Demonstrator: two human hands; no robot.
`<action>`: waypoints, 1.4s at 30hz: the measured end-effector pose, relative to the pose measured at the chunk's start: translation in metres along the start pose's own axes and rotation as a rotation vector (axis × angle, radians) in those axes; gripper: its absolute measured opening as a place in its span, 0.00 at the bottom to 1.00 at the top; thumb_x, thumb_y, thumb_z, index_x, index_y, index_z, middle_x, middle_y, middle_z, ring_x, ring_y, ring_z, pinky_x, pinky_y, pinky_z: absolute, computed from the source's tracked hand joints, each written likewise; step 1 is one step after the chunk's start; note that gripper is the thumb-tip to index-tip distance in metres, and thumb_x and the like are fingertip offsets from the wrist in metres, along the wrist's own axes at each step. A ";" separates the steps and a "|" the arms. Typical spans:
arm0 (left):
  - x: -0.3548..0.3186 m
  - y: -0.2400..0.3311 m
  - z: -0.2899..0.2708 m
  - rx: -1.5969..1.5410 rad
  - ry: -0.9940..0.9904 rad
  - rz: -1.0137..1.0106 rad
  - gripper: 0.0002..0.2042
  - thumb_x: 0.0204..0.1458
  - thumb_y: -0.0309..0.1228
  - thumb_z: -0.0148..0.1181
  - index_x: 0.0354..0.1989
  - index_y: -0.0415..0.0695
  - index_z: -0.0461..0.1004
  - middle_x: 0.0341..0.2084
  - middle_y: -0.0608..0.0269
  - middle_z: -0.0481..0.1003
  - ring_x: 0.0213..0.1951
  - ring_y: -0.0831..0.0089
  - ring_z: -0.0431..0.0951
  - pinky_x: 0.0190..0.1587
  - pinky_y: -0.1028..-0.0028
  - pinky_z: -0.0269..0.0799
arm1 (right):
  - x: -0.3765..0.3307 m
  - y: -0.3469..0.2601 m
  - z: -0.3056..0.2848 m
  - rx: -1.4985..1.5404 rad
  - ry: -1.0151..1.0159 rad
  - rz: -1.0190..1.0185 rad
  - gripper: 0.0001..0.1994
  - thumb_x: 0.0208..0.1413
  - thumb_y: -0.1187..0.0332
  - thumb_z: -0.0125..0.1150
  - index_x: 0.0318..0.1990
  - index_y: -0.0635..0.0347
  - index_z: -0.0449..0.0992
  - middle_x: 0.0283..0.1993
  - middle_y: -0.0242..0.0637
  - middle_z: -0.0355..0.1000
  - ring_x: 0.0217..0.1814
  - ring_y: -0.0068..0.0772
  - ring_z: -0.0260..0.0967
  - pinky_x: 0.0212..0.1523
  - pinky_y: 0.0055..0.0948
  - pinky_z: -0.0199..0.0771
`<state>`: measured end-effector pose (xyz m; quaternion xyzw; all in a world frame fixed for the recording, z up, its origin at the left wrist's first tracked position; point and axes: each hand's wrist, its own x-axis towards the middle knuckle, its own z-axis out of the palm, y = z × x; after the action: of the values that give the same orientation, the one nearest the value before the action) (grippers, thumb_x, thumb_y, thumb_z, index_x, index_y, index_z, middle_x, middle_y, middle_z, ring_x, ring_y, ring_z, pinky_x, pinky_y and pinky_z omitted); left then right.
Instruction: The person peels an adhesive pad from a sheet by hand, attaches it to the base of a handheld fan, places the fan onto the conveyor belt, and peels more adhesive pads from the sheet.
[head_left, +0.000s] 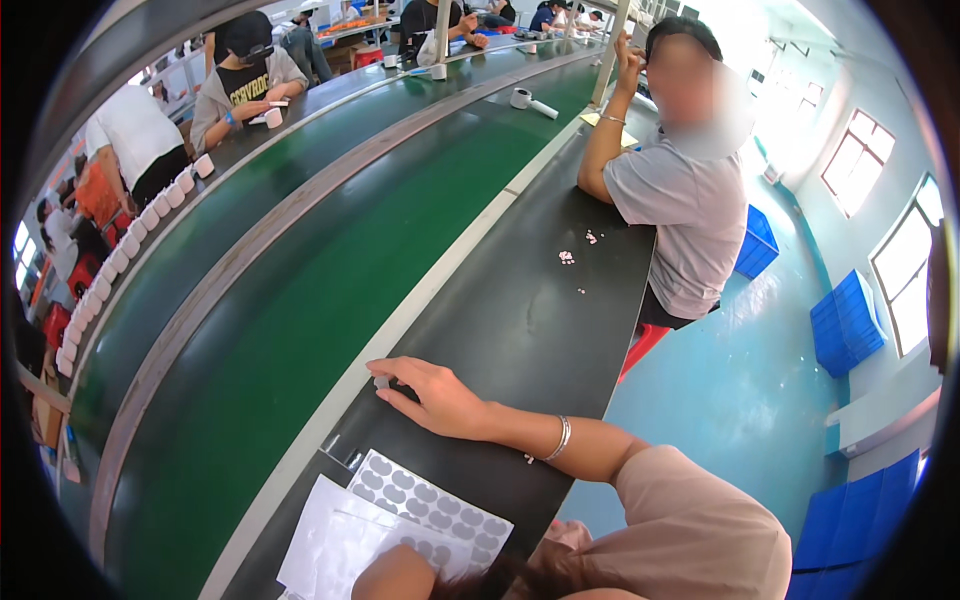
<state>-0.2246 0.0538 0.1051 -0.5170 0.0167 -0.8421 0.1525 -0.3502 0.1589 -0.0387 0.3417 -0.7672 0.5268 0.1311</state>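
My right hand (432, 398) reaches over the dark worktop beside the belt's pale edge rail, a bracelet on its wrist. Its thumb and fingers close around a small pale grey piece (381, 382), too small to make out exactly. At the lower edge, part of my left hand or forearm (395, 575) shows over the papers, its fingers hidden. Beneath it lies a sheet of grey peanut-shaped stickers (425, 497) on white backing. A plain white sheet (335, 530) partly covers that sticker sheet.
A green conveyor belt (330, 270) runs along my left. On it lies a white handled device (534, 103). Small pink bits (567, 257) dot the worktop (500, 330). A co-worker (685, 200) sits ahead right. White parts (130, 245) line the far side; blue crates (846, 322) stand on the floor.
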 end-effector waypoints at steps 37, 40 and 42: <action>0.019 0.031 0.113 0.662 0.041 0.195 0.10 0.58 0.33 0.48 0.26 0.43 0.68 0.34 0.63 0.68 0.22 0.72 0.61 0.24 0.74 0.54 | 0.001 0.006 -0.002 -0.024 0.006 -0.036 0.10 0.50 0.82 0.57 0.41 0.64 0.71 0.37 0.42 0.68 0.29 0.33 0.73 0.27 0.25 0.73; 0.016 0.034 0.132 0.723 0.055 0.087 0.08 0.57 0.32 0.49 0.28 0.44 0.69 0.35 0.64 0.68 0.23 0.70 0.63 0.24 0.73 0.55 | 0.003 0.012 0.003 -0.035 0.040 -0.053 0.09 0.49 0.83 0.58 0.39 0.65 0.72 0.35 0.40 0.69 0.26 0.28 0.72 0.26 0.22 0.71; 0.011 0.032 0.145 0.796 0.145 0.051 0.08 0.57 0.33 0.48 0.31 0.43 0.71 0.37 0.66 0.68 0.23 0.69 0.64 0.27 0.72 0.57 | 0.002 0.017 0.002 -0.029 0.065 -0.018 0.10 0.50 0.82 0.57 0.42 0.65 0.71 0.38 0.40 0.70 0.26 0.27 0.72 0.26 0.22 0.71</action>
<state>-0.0941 0.0389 0.1757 -0.3562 -0.2872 -0.8131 0.3599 -0.3631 0.1600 -0.0509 0.3294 -0.7670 0.5251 0.1660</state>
